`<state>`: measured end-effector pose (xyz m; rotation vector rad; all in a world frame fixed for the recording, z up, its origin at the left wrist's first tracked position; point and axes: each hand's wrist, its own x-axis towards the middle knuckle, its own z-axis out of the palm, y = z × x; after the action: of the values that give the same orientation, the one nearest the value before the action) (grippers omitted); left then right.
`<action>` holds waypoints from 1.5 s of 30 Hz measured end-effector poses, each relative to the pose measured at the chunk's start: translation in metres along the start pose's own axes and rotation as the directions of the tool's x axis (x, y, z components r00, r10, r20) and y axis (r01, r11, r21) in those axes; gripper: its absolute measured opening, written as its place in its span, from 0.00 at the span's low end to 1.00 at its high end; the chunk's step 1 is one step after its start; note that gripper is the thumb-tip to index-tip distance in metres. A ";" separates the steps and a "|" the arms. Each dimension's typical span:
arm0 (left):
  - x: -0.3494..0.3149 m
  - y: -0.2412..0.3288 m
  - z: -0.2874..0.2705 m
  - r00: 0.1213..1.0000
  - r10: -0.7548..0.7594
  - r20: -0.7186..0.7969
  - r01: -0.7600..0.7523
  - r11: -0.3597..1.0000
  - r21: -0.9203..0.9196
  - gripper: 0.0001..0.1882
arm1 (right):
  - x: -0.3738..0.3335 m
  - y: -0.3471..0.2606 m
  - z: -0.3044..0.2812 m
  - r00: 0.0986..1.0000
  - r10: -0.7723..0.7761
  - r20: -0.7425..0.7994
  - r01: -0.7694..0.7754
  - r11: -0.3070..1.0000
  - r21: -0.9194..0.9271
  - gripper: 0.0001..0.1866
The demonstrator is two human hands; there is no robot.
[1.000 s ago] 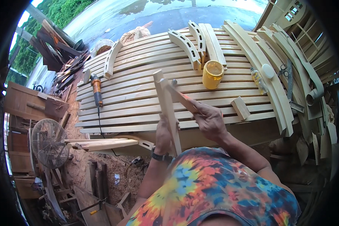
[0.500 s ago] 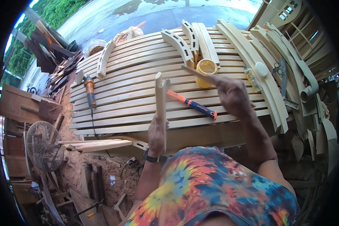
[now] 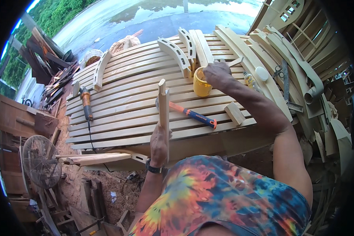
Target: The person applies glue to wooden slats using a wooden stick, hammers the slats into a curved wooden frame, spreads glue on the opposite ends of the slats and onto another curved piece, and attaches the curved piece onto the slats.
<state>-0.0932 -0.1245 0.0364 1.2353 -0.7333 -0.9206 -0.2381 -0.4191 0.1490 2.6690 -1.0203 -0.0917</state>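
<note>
Upright in my left hand (image 3: pixel 159 146) is a pale wooden bar (image 3: pixel 163 110) with a shaped upper end, my fingers wrapped round its lower part. My right hand (image 3: pixel 218 74) is closed at the mouth of a yellow plastic jar (image 3: pixel 201 85). The thin stick it gripped a moment earlier is mostly hidden by the hand and jar. Between my hands lies a hammer (image 3: pixel 194 115) with an orange and blue handle, its head partly behind the bar. A small wooden block (image 3: pixel 235 114) rests below my right forearm.
The slatted wooden top (image 3: pixel 126 104) carries an orange power tool (image 3: pixel 86 103), curved slotted pieces (image 3: pixel 174 57), a white round lid (image 3: pixel 261 74), a clear bottle (image 3: pixel 250 80) and scissors (image 3: pixel 278 71). A fan (image 3: pixel 41 161) stands left; curved wood pieces are stacked right.
My right hand has moved forward and left to the jar's mouth, bringing the stick with it. The small block has come into view. My left hand still holds the bar upright.
</note>
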 end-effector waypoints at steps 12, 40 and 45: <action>0.006 0.000 0.001 0.998 -0.033 -0.055 0.037 0.997 0.072 0.26 | -0.090 0.064 0.019 0.962 0.152 0.228 -0.222 -0.058 0.973 0.20; 0.007 -0.008 0.000 1.000 -0.006 -0.029 0.010 0.988 0.151 0.29 | -0.131 -0.011 -0.052 0.963 0.153 -0.220 0.153 0.361 0.920 0.17; 0.006 0.000 0.003 1.000 0.020 -0.015 -0.017 0.986 0.164 0.29 | -0.124 -0.011 -0.050 0.970 0.201 -0.136 0.063 0.330 0.942 0.15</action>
<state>-0.0926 -0.1313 0.0364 1.3771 -0.8183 -0.8468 -0.3159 -0.3170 0.1882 3.4525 -1.3831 1.2277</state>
